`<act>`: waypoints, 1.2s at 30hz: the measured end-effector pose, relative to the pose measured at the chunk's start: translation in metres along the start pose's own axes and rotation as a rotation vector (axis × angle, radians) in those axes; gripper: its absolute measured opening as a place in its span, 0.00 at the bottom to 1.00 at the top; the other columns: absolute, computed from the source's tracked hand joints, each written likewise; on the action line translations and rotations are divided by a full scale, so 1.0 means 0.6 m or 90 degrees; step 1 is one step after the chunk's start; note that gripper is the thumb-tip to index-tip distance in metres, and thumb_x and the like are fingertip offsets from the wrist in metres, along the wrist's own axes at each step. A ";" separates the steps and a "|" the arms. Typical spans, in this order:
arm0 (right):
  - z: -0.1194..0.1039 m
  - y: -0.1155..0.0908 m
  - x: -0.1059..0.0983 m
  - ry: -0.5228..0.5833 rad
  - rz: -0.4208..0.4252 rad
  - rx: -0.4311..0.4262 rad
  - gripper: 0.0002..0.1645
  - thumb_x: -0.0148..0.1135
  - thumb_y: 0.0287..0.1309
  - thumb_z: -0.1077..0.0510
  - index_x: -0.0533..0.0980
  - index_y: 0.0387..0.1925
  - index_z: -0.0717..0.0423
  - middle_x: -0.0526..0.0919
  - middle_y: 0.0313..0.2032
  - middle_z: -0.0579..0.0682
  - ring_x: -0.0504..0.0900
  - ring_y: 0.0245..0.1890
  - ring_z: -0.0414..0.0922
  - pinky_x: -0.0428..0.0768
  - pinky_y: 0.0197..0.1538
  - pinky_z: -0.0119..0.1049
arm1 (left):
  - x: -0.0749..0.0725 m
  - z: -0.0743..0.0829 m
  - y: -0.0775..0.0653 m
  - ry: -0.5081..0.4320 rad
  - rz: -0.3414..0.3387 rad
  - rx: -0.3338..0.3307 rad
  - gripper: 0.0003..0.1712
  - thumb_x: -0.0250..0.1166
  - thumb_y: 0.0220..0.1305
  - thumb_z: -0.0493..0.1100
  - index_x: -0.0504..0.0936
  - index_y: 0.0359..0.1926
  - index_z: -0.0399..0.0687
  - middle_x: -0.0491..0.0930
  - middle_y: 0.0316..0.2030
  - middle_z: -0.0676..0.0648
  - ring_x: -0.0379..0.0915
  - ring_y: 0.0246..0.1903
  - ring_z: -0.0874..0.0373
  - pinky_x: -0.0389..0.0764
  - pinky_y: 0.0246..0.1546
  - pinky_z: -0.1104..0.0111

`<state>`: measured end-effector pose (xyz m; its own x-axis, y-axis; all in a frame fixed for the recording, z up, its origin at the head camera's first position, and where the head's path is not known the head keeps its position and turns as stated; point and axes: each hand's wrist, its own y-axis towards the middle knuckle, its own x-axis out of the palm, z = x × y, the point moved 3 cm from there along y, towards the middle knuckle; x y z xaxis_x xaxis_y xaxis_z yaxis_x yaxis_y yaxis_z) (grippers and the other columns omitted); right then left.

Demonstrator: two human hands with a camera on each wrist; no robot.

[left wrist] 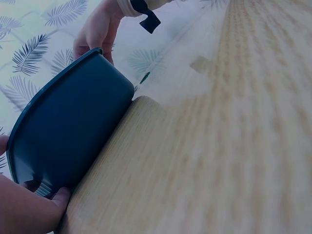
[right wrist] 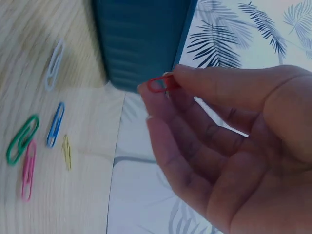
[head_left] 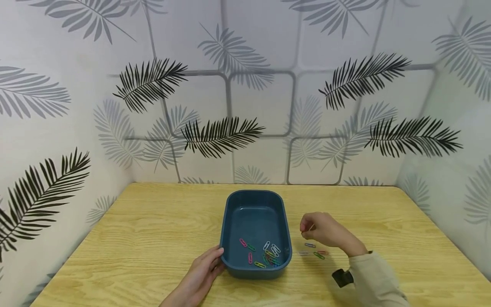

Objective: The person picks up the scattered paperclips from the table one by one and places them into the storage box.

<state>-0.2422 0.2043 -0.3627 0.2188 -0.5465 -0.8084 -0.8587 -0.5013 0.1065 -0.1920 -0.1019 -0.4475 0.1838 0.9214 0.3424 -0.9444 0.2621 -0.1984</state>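
A deep blue rectangular bin stands on the table, with several coloured paper clips in its near end. Against the bin's left side, close to the near corner, rests my left hand, fingertips touching the outer wall and rim. My right hand is raised over the table to the right of the bin. Between its thumb and index fingertips it pinches a red paper clip, best seen in the right wrist view. Below that hand lie loose clips: white, blue, green, pink and yellow.
The wood-grain table runs back to a wall patterned with leaves and grey outlines. A dark strap piece sticks out by the right sleeve.
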 end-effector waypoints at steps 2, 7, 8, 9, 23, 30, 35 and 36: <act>-0.005 0.002 -0.001 0.019 0.007 -0.001 0.07 0.66 0.56 0.69 0.75 0.28 0.57 0.78 0.25 0.43 0.75 0.26 0.39 0.77 0.30 0.33 | 0.000 0.000 -0.001 0.001 -0.003 0.002 0.38 0.53 0.74 0.48 0.51 0.70 0.24 0.53 0.70 0.30 0.50 0.69 0.41 0.59 0.68 0.56; -0.026 0.004 -0.002 0.059 0.042 -0.012 0.06 0.65 0.57 0.68 0.77 0.30 0.57 0.80 0.27 0.43 0.77 0.27 0.40 0.79 0.31 0.33 | -0.002 -0.001 0.000 0.005 -0.006 0.006 0.39 0.54 0.73 0.49 0.52 0.70 0.24 0.55 0.69 0.30 0.53 0.68 0.43 0.60 0.67 0.57; -0.032 0.004 -0.001 0.065 0.051 -0.015 0.05 0.66 0.57 0.67 0.77 0.30 0.57 0.80 0.27 0.44 0.77 0.28 0.40 0.79 0.31 0.33 | -0.002 -0.001 0.000 0.005 -0.005 0.006 0.39 0.54 0.73 0.49 0.52 0.70 0.24 0.55 0.69 0.31 0.53 0.68 0.43 0.60 0.67 0.57; -0.038 0.003 0.000 0.070 0.061 -0.020 0.05 0.66 0.57 0.67 0.77 0.30 0.57 0.80 0.28 0.44 0.77 0.28 0.40 0.79 0.32 0.33 | -0.002 -0.001 0.001 0.006 -0.006 0.006 0.39 0.54 0.73 0.49 0.52 0.70 0.24 0.55 0.69 0.30 0.53 0.68 0.43 0.60 0.67 0.57; -0.067 0.016 0.042 0.263 0.004 -0.024 0.03 0.65 0.59 0.65 0.78 0.34 0.62 0.83 0.31 0.49 0.82 0.33 0.53 0.83 0.34 0.36 | -0.001 -0.001 0.000 0.004 0.001 0.001 0.38 0.54 0.73 0.49 0.52 0.70 0.24 0.55 0.69 0.30 0.54 0.67 0.44 0.61 0.67 0.56; -0.073 0.021 0.056 0.325 -0.018 -0.014 0.04 0.64 0.60 0.65 0.78 0.36 0.63 0.83 0.33 0.52 0.82 0.36 0.57 0.84 0.34 0.40 | -0.002 -0.001 -0.001 0.006 -0.001 0.002 0.39 0.54 0.73 0.49 0.53 0.69 0.24 0.57 0.68 0.31 0.57 0.66 0.45 0.62 0.66 0.57; -0.076 0.023 0.057 0.318 -0.007 -0.011 0.04 0.64 0.60 0.65 0.79 0.36 0.62 0.83 0.33 0.51 0.81 0.35 0.57 0.84 0.34 0.40 | -0.003 0.000 -0.001 0.009 -0.004 0.006 0.39 0.54 0.73 0.49 0.54 0.69 0.24 0.58 0.68 0.31 0.60 0.64 0.48 0.63 0.66 0.57; -0.077 0.023 0.057 0.317 -0.006 -0.011 0.04 0.64 0.60 0.65 0.79 0.36 0.62 0.83 0.33 0.51 0.81 0.35 0.57 0.83 0.34 0.40 | -0.003 0.000 -0.001 0.008 -0.004 0.006 0.39 0.54 0.73 0.49 0.53 0.69 0.24 0.58 0.68 0.31 0.59 0.65 0.48 0.63 0.66 0.57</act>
<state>-0.2253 0.1479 -0.3623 0.4255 -0.7934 -0.4352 -0.8484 -0.5171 0.1132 -0.1920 -0.1038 -0.4479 0.1937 0.9233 0.3316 -0.9456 0.2658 -0.1877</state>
